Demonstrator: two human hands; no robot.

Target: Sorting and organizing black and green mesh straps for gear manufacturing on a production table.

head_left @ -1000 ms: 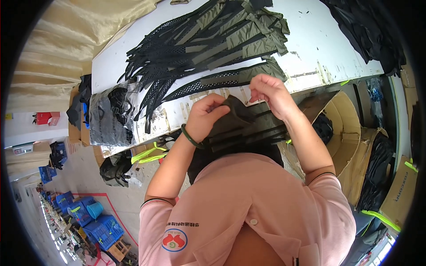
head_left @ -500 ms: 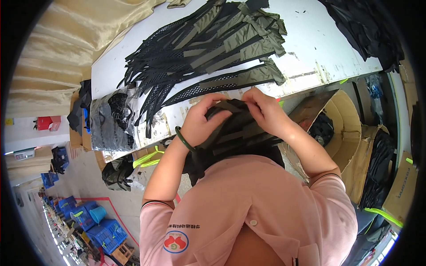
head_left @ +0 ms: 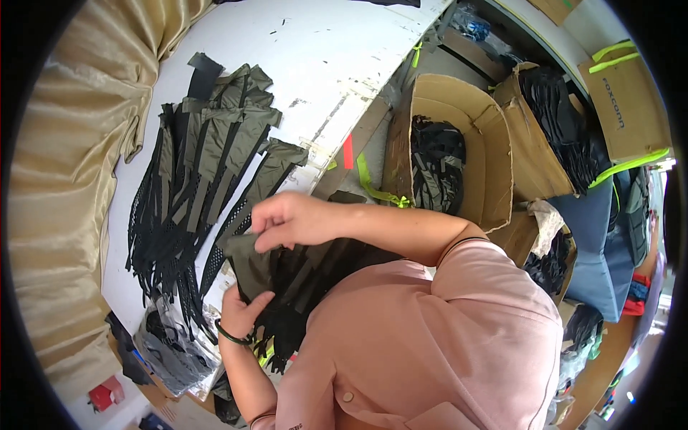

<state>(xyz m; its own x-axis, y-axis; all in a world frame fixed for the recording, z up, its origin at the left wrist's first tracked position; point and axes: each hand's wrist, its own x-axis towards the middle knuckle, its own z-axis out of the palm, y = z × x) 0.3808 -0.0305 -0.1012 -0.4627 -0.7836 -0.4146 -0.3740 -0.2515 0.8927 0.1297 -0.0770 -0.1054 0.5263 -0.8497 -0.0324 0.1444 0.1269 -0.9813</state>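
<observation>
Seen from the head, we find an olive-and-black fabric piece (head_left: pixel 247 266) lying between the two hands, directly above the left grip (head_left: pixel 241 312) and below and slightly left of the right grip (head_left: pixel 290 221). We see the left grip clamped on the piece's lower end, its thumb laid flat across the cloth and its other fingers mostly hidden; a dark green bracelet (head_left: pixel 233 335) circles the wrist just below. We note the right grip with its fingers curled and its thumb at the upper margin of the cloth, but we cannot tell whether it pinches the fabric or only rests against it. To the right of the left grip and beneath the right forearm we observe dark straps (head_left: pixel 304 276) draped near the person's body. Up and to the left of both grips, a fan of olive-and-black mesh strips (head_left: pixel 208 154) covers part of the white desk (head_left: pixel 315 54). Below and left of the left grip sits a clear plastic bag (head_left: pixel 170 355); well to the right of the right grip stands an open cardboard box (head_left: pixel 492 168).
</observation>
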